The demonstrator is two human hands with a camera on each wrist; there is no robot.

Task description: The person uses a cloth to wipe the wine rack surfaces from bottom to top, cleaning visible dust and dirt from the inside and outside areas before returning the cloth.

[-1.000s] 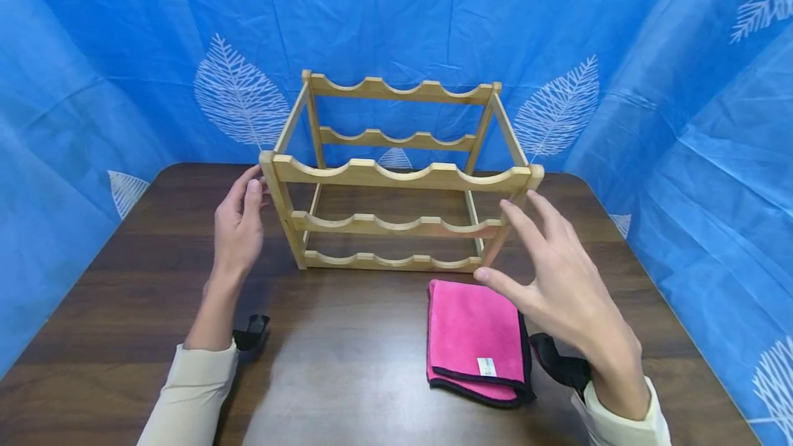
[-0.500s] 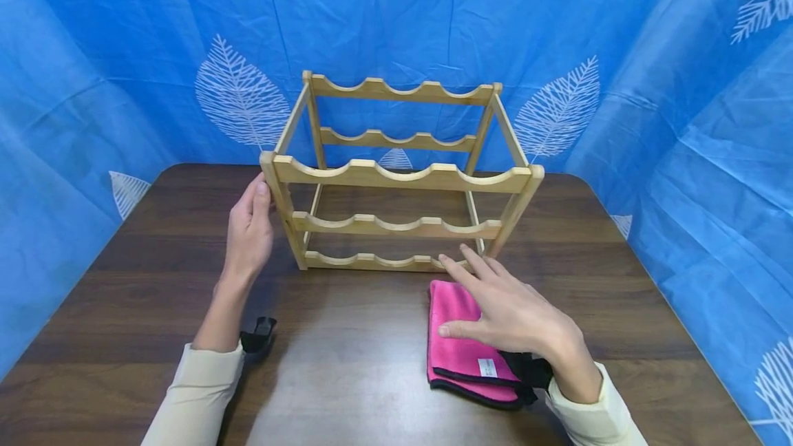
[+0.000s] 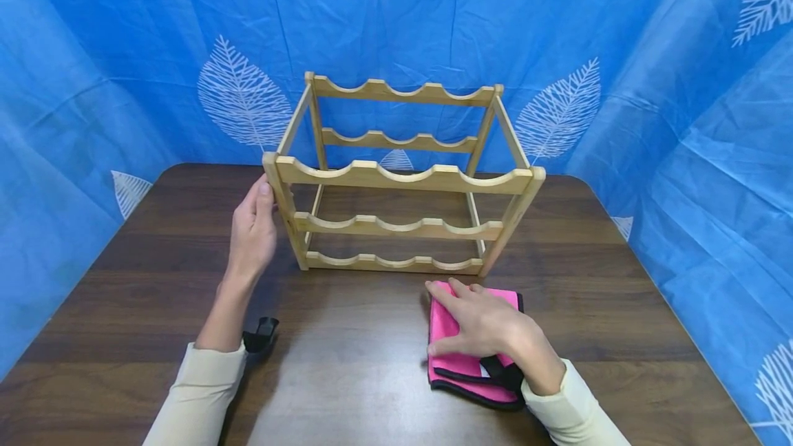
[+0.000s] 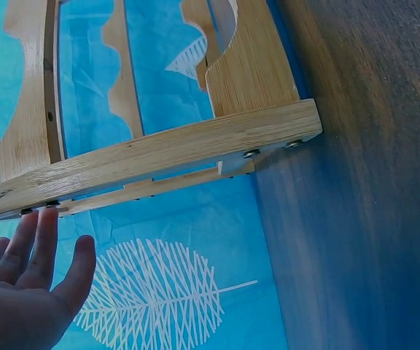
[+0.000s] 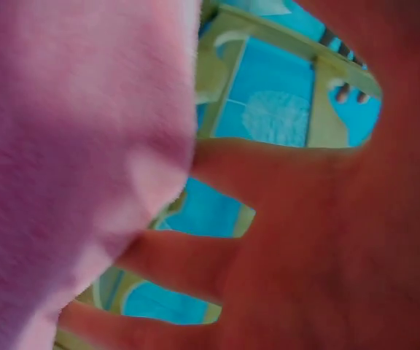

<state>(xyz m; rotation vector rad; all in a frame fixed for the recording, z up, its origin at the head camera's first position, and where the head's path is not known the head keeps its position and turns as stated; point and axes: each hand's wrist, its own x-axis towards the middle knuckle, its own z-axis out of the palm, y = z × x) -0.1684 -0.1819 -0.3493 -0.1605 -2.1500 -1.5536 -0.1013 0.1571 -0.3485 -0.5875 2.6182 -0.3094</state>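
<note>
A light wooden wine rack point(image 3: 396, 226) with scalloped rails stands upright at the back of the table. My left hand point(image 3: 252, 236) is at its front left post, and the left wrist view shows the extended fingertips point(image 4: 47, 219) right at the post's outer face, thumb apart from it. In front of the rack's right end lies a folded pink cloth point(image 3: 446, 329) with black edging. My right hand point(image 3: 486, 325) is over this cloth, fingers spread and fairly straight. Close up in the right wrist view, those fingertips reach the edge of the pink cloth point(image 5: 71, 131).
The brown wooden table point(image 3: 347, 363) has rounded far corners. Blue sheeting point(image 3: 396, 12) with white leaf prints hangs behind it and at both sides, close behind the rack. Black straps point(image 3: 260, 339) sit at the wrists.
My right hand has come down and to the left from beside the rack's right post onto the pink cloth. The left hand has shifted slightly right, against the left post.
</note>
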